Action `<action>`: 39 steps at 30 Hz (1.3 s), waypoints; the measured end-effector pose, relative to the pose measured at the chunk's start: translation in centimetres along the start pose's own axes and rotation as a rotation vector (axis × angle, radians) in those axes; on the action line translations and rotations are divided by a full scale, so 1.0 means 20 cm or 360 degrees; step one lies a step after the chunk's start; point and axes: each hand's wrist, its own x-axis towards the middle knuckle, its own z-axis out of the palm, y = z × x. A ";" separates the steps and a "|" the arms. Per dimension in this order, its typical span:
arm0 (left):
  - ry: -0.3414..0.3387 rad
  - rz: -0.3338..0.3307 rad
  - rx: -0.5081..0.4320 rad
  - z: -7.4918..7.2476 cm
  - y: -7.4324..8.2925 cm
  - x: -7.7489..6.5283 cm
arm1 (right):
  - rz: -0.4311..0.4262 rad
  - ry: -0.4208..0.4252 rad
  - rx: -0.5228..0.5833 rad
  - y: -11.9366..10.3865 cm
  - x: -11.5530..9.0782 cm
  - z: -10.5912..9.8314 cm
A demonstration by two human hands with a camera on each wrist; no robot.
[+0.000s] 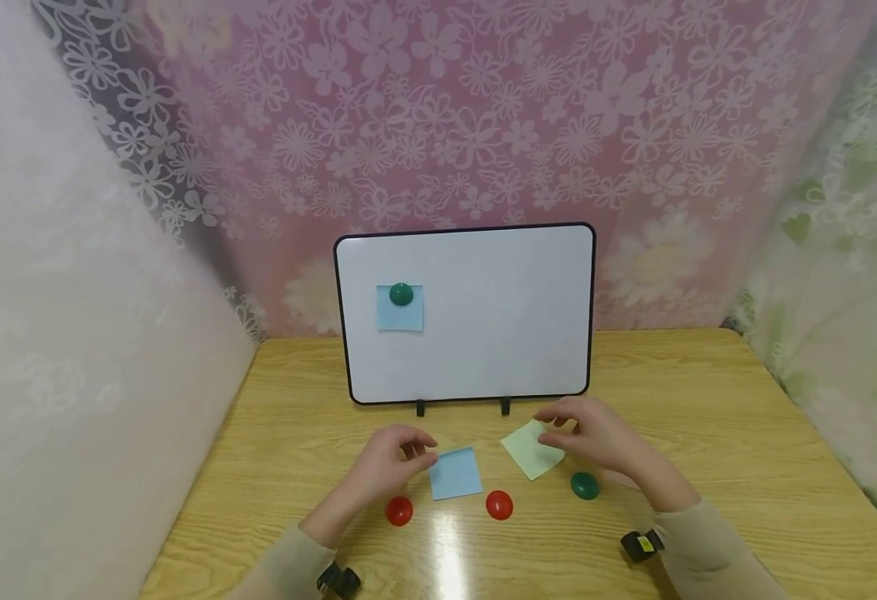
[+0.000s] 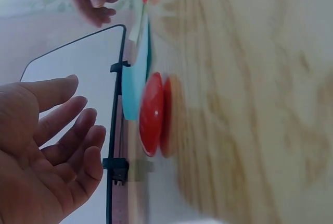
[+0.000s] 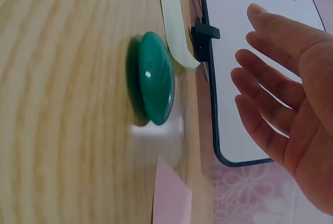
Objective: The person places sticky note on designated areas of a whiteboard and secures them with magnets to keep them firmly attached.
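My left hand (image 1: 392, 460) hovers at the left side of a blue sticky note (image 1: 456, 475) on the table, fingers loosely bent with nothing between them. In the left wrist view that hand (image 2: 52, 151) is clear of the red magnet (image 2: 152, 114). Above the pale green sticky note (image 1: 532, 450) is my right hand (image 1: 588, 433), relaxed; the right wrist view shows its fingers (image 3: 268, 78) holding nothing. A green magnet (image 1: 584, 486) lies just below the right hand. Partly hidden under the right wrist is a pink sticky note (image 1: 622, 479).
A whiteboard (image 1: 498, 317) stands on small black feet (image 1: 505, 407) at the back. On it, a green magnet (image 1: 401, 294) sits over another blue note (image 1: 399, 318). Red magnets lie near the front, one left (image 1: 399, 511) and one in the middle (image 1: 499, 504). Patterned walls surround the table.
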 end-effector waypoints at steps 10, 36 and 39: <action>0.0029 -0.0006 -0.0032 -0.01 0.02 -0.02 | 0.0104 -0.0007 -0.0043 0.01 -0.10 -0.03; -0.0023 0.0005 0.0464 0.08 0.08 0.05 | 0.0216 -0.0243 -0.0124 0.05 -0.23 -0.03; -0.0015 0.0020 0.0568 0.08 0.08 0.05 | 0.0209 -0.0247 -0.0146 0.04 -0.24 -0.03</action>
